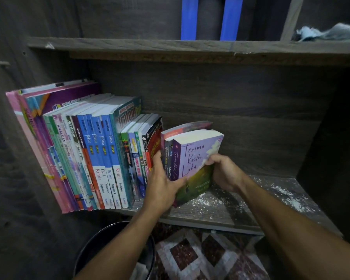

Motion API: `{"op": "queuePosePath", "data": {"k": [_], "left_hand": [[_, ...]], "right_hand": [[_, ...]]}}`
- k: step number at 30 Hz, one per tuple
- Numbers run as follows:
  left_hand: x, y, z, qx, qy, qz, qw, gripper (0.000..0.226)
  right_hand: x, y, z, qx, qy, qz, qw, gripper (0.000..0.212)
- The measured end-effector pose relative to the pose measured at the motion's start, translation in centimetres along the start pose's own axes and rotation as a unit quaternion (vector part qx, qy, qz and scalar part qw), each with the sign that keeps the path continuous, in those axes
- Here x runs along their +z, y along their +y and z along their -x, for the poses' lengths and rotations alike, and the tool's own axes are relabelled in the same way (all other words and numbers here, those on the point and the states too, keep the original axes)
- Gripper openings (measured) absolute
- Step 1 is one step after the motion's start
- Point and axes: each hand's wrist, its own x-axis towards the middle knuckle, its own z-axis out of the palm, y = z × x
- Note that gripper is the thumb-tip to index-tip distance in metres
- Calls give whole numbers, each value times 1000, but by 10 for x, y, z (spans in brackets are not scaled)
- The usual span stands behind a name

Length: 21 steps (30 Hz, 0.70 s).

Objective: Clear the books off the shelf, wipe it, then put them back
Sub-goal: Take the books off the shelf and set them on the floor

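Purple book [192, 158], tilted on shelf [251, 211], left hand [162, 178] grip clasping its spine, right hand [224, 170] clasping its fore-edge

A dark wood-grain shelf [251, 211] is packed along its L half w/ a row of books [89, 154], stood upright, spines turned outward. Tall pink and purple ones are set at the far L, then green, then blue-and-white textbks, then shorter paperbacks.

Just R of the row, a small batch [168, 154] of paperbacks is tilted. Its R-most is a purple book [194, 158] titled "Terima Kasih, Luka", w/ a green lower cover. The batch is gripped at the spine side by the left hand [162, 182] and at the page edge by the right hand [224, 172]. Whether it is rested on the board can't be told.

The bare R part is strewn w/ white dust [287, 197]. A crumpled blue-grey cloth [331, 32] is laid on the board above, far R.
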Motion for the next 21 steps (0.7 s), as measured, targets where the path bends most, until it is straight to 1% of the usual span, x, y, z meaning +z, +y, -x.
{"op": "queuePosePath", "data": {"k": [2, 5, 9, 10, 12, 13, 16, 17, 21], "left_hand": [[-5, 7, -2, 14, -15, 2, 1000, 93], [-15, 24, -5, 19, -47, 36, 998, 83], [-26, 40, -5, 4, -88, 94, 992, 76], [-27, 45, -3, 2, -101, 107, 989, 80], [-29, 55, 2, -6, -124, 122, 985, 99], [-29, 59, 6, -9, -131, 129, 983, 103], [-27, 67, 18, -23, -146, 164, 975, 104], [-27, 69, 22, -29, -147, 174, 973, 104], [-21, 70, 37, -27, -136, 180, 974, 94]], "right_hand": [[-1, -5, 5, -15, 4, -6, 1000, 68], [-2, -17, 17, -32, 21, -9, 999, 69], [-1, -27, 43, -61, 65, -8, 996, 61], [0, -28, 51, -65, 79, -17, 995, 57], [3, -28, 68, -68, 110, -30, 991, 45], [5, -28, 77, -69, 123, -32, 990, 39], [12, -26, 99, -75, 154, -26, 985, 22], [14, -25, 107, -78, 166, -24, 983, 22], [22, -20, 131, -89, 197, -22, 976, 35]]}}
